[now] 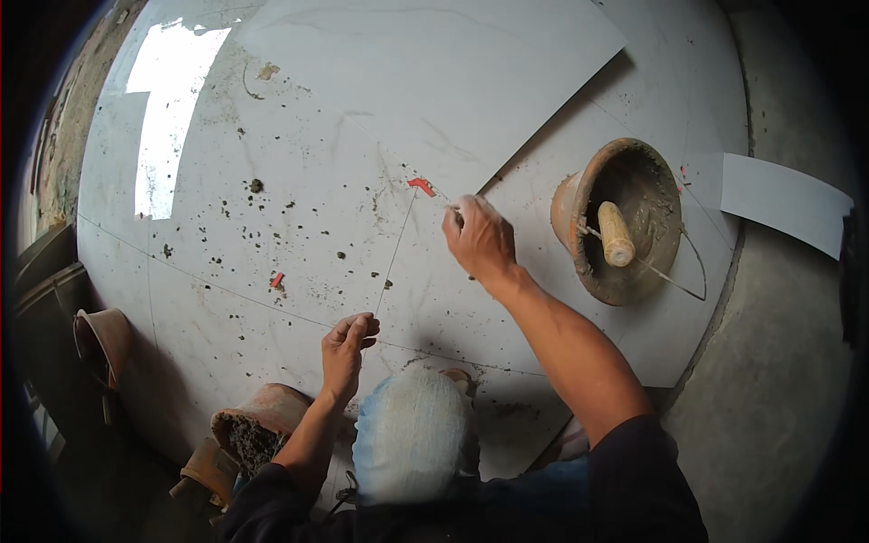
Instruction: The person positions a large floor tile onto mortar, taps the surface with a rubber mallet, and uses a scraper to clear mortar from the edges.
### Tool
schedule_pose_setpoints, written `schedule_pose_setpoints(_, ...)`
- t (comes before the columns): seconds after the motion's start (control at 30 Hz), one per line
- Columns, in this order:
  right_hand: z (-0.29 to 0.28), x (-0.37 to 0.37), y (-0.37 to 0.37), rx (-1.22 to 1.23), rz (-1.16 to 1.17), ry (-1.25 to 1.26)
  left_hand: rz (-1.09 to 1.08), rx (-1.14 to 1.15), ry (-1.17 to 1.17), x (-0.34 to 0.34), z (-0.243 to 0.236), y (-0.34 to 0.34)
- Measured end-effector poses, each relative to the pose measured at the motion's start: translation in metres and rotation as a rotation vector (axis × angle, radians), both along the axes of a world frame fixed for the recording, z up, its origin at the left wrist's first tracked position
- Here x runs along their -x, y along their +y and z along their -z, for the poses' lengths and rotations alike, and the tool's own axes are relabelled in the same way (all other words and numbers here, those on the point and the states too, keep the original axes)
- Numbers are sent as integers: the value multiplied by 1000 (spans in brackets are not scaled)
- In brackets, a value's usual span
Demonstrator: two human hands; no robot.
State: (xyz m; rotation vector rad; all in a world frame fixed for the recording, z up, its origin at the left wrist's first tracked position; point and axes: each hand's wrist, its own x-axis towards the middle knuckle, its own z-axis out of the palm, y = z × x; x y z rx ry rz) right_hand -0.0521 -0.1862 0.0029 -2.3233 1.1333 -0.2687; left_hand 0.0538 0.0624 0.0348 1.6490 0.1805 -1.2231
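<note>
Large pale, veined tiles [326, 226] lie below me, speckled with mortar. My right hand [478, 233] is closed in a pinch just below a red plastic piece [421, 186], beside the corner of an upper tile [462, 81]; what it grips is too small to make out. A thin dark line runs from that red piece down to my left hand [348, 337], whose fingertips are pinched together on something unclear. I cannot tell whether the line is a string or a joint. A second red piece [278, 280] lies to the left.
A mortar-coated bucket [572, 204] with a wooden handle [615, 233] in it stands right. Buckets [272, 407] [109, 335] sit lower left, one holding mortar. My denim-covered knee [416, 434] is between my arms. A pale strip [783, 199] reaches over the concrete floor [769, 380].
</note>
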Motion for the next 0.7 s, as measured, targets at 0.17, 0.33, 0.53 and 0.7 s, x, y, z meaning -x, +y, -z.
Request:
schedule_pose_setpoints(0.17, -84, -88, -152, -261, 546, 435, 170, 52, -203, -77, 9, -72)
schedule_pose_setpoints(0.33, -110, -93, -266, -434, 759, 375, 219, -105, -807, -209, 37, -199)
schedule_pose_setpoints(0.53, -2, -16, -269, -767, 1441, 152, 165, -312, -891, -350, 44, -329)
schedule_pose_setpoints(0.7, 80, 14, -184, -703, 1587, 39, 602, -324, -1325, -444, 71, -416)
